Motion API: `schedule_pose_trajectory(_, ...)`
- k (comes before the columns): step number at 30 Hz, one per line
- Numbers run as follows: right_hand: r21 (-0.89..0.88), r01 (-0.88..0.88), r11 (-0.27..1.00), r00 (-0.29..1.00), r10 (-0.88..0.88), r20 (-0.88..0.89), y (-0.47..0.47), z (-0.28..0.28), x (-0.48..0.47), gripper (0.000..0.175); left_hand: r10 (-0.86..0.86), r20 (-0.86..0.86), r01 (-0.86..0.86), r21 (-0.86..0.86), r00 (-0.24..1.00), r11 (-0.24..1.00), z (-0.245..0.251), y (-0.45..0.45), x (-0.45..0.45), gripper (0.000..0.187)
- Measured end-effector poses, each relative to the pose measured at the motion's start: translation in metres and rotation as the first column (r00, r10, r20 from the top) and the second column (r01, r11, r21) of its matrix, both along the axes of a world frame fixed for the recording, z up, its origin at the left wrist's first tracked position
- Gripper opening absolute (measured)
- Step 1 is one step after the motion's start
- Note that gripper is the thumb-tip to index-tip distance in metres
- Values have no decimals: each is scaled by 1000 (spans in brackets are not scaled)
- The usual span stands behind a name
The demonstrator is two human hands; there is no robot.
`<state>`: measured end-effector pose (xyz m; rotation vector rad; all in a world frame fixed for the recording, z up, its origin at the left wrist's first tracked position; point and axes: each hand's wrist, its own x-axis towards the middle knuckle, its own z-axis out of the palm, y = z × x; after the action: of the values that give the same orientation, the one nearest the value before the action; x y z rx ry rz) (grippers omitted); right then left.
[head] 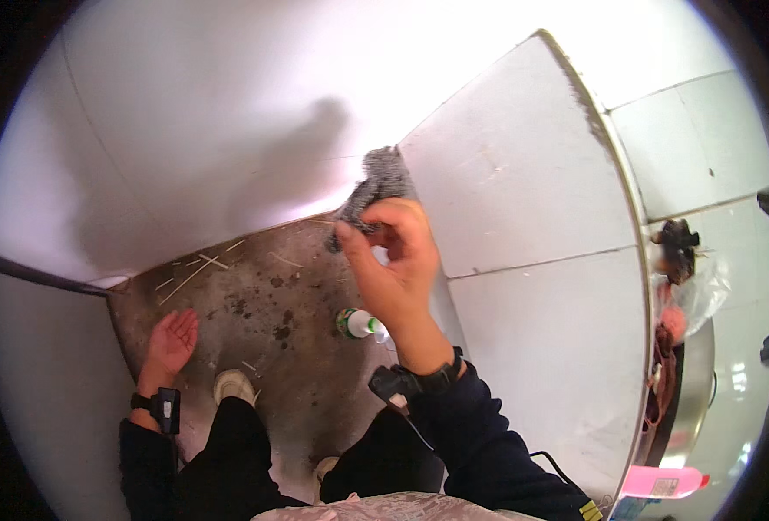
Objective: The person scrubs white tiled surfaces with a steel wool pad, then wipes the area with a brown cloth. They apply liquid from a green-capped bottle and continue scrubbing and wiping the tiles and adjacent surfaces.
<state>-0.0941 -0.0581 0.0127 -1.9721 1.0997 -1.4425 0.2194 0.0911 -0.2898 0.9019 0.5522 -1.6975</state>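
Observation:
My right hand (400, 260) is raised near the corner of the white walls, its fingers and thumb pinching a grey speckled cloth (384, 172). The cloth extends up and away from the fingers, close to the wall joint. Below that hand, a white bottle with a green part (358, 323) stands on the stained floor (280, 312). My left hand (172, 342) is at the lower left over the floor, palm up, fingers slightly curled, holding nothing. Each wrist wears a dark strapped device.
Tiled panels form a low wall (540, 280) at the right. Beyond its edge are a clear plastic bag (707, 293), a metal basin (697, 384) and a pink bottle (664, 482). Thin pale sticks (189, 280) lie on the floor by the left wall.

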Motion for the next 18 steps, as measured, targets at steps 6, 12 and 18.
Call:
schedule_pose_trajectory(6, -630, 85, 772, 913, -313, -261, 39, 132, -65, 25, -92, 7, 92, -172, 996, 981, 9, -23, -10, 34)
schedule_pose_trajectory(12, -622, 604, 498, 499, -845, -192, 70, 219, -119, 20, -382, 328, 473, -274, 864, 837, 65, -73, -53, 35)
schedule_pose_trajectory(18, -695, 561, 450, 102, -871, -481, 56, 252, -187, 27, -519, 562, 751, -338, 644, 567, 119, -119, -125, 35)
